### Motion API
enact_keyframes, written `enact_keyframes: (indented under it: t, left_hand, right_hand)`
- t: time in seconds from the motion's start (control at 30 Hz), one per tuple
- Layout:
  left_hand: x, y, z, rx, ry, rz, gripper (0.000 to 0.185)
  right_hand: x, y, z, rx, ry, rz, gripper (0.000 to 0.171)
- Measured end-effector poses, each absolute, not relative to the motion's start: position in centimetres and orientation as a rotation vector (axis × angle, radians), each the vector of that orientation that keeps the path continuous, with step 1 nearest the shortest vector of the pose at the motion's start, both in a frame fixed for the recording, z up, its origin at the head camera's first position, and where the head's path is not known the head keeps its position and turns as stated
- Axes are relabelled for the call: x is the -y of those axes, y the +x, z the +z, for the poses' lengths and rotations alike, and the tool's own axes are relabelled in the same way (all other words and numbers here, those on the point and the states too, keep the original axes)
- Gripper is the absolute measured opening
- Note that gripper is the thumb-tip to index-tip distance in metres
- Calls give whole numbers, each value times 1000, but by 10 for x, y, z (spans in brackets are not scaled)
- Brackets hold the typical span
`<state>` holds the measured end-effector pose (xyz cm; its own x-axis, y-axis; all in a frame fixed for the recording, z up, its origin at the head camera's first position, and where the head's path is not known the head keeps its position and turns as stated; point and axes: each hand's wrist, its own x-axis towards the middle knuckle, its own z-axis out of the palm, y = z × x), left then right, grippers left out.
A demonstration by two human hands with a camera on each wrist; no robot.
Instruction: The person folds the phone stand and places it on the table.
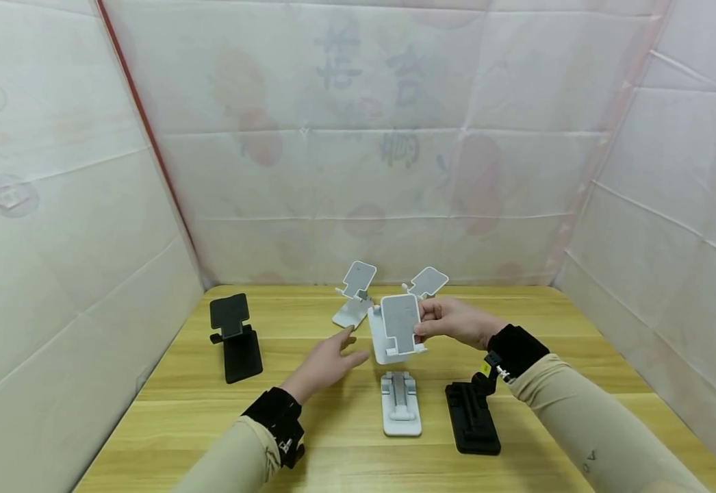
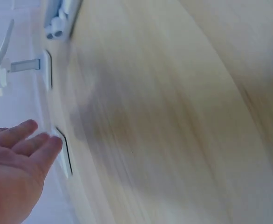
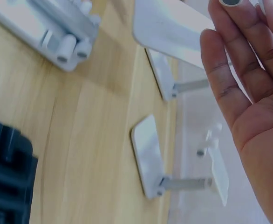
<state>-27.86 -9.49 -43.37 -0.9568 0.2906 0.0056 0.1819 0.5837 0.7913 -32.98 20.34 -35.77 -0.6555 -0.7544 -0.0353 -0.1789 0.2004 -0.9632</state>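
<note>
Head view shows the wooden table; above its middle the right hand pinches a white phone stand by its plate edge. It looks light, stiff, smooth plastic. The left hand hovers near it, fingers relaxed.

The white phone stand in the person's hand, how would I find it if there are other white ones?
Start at the wooden table and find the two sleeved arms reaching over its middle. The white plastic phone stand is in the grip of the right hand, lifted off the wood. The other white stands sit on the table; only this one is in the air.
</note>
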Motion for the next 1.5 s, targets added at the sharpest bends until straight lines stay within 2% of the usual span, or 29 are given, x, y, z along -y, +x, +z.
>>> enact_keyframes:
  t: [0.1,0.3,0.37,0.73,1.0,1.5]
  left_hand:
    - [89,-280,-433,-2526,372,1511,83]
    - [84,-281,-427,-2094,356,1924,45]
    - [84,-281,-425,-2049,333,1992,38]
    - [91,-287,-420,-2330,182,1948,38]
    - [95,-289,-417,-2378,180,1959,37]
    - [95,-287,-414,-2435,185,1905,38]
  right_hand:
    - [-195,-328,-355,-1943,-903,-1474,22]
    - [-182,-326,-353,-1949,-928,-1484,22]
    - [-180,-325,-353,-1985,-913,-1471,21]
    - [-167,-319,-356,-2365,-893,-1201,12]
    - [-163,-317,-357,-2465,-926,-1132,11]
    - [-165,-314,-363,-2515,-1023,-1077,17]
